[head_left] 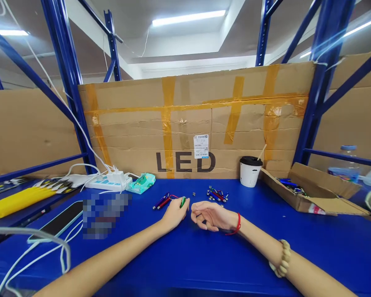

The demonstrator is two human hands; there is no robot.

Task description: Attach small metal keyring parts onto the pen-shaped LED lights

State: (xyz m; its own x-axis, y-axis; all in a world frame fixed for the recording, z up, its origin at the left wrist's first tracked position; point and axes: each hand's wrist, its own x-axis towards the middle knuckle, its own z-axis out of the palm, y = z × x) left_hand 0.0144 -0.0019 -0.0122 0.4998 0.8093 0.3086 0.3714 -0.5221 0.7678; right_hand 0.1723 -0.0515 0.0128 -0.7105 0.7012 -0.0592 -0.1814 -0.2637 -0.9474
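Our left hand [173, 215] gripping a green tube [182, 202], our right hand [214, 215] loosely curled, its hold we cannot tell, small parts [217, 195] toward the back edge of the bench [185, 260]

Bright overhead tube light [188, 18]; glare streaks the right blue post [331, 45]; edges stretch; one patch [105, 216] is pixelated

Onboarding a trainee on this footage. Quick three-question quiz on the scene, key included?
1. Which hand grips the green piece?
2. True or false: the lidded cup stands to the left of the open box.
3. What lies just beyond the right hand?
a) the phone
b) a pile of coloured pieces
c) the power strip

Key:
1. The left hand
2. True
3. b
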